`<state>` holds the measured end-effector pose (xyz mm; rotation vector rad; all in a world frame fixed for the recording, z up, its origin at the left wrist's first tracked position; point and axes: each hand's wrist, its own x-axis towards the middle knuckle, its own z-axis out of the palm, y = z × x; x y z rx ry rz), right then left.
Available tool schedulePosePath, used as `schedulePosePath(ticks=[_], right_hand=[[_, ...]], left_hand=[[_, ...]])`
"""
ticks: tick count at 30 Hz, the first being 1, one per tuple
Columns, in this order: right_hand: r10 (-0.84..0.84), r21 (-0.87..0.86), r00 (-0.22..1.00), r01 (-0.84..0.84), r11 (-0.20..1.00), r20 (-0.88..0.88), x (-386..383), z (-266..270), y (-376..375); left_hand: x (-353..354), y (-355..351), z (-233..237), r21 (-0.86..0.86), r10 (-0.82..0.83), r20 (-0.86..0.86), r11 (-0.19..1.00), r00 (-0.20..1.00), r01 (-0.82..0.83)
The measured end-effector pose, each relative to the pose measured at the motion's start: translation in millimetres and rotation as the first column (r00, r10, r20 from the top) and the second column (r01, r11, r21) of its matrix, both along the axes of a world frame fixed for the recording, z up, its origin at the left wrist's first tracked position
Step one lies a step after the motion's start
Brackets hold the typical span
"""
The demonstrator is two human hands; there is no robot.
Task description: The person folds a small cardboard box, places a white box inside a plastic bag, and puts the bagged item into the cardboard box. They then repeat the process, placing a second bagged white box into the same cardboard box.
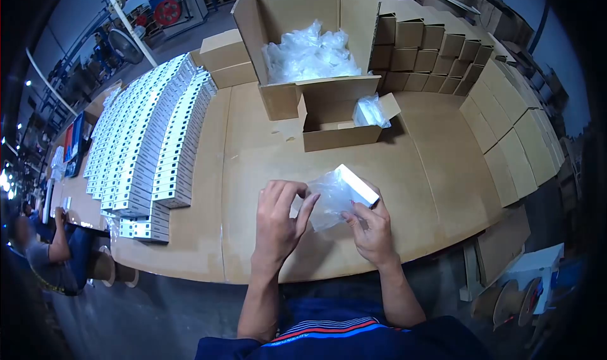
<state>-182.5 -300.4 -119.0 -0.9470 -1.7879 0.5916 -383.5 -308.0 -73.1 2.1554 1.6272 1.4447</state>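
Observation:
My left hand [281, 217] and my right hand [373, 227] both pinch a clear plastic bag [329, 198] just above the cardboard-covered table [253, 164]. A small white box [357, 184] sits partly inside the bag, its upper end sticking out toward the right. Behind my hands stands a small open carton [335, 123] with a bagged item [370, 112] at its right flap.
A large open carton [297, 18] at the back holds several clear bags [310, 53]. Long rows of white boxes [145, 138] fill the table's left side. Brown cartons [436, 50] are stacked at the back right and along the right edge. A person [47, 252] sits at far left.

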Motion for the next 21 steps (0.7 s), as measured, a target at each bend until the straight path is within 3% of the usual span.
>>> schedulePosePath(ticks=[2,5,6,9,12,15,16,18,20,21], right_hand=[[-0.009,0.005,1.000,0.009,1.000,0.029,1,-1,0],[0.065,-0.210,0.994,-0.045,0.977,0.089,7,-2,-3],[0.106,-0.192,0.988,-0.084,0.978,0.108,9,-3,-2],[0.173,-0.215,0.977,-0.144,0.966,0.123,13,-7,-1],[-0.039,-0.342,0.992,0.078,0.936,0.118,5,8,-10],[-0.098,-0.509,0.988,0.025,0.861,-0.119,-2,-3,-9],[-0.086,-0.472,0.990,0.025,0.881,-0.109,-3,-6,-6],[-0.057,-0.405,0.995,0.017,0.914,-0.085,-3,-13,-5],[-0.124,-0.358,0.981,0.063,0.932,-0.152,-7,-30,-4],[-0.159,-0.361,0.972,0.087,0.929,-0.175,-7,-32,-4]], left_hand=[[3,-1,-4,-0.058,-0.002,0.043,0.998,0.999,0.005],[6,-3,-4,-0.109,-0.089,0.073,0.989,0.993,0.097],[6,-2,-5,-0.115,-0.133,0.071,0.983,0.989,0.141],[6,0,-13,-0.302,-0.099,0.276,0.935,0.956,0.184],[6,9,-16,-0.157,-0.135,0.298,0.969,0.945,0.189],[4,9,-18,-0.221,-0.110,0.272,0.960,0.956,0.173],[3,11,-22,-0.227,-0.102,0.273,0.959,0.957,0.167],[4,16,-36,-0.039,-0.137,0.464,0.984,0.875,0.175],[3,20,-54,0.142,-0.200,0.625,0.980,0.755,0.141],[0,20,-59,0.130,-0.157,0.614,0.987,0.773,0.098]])
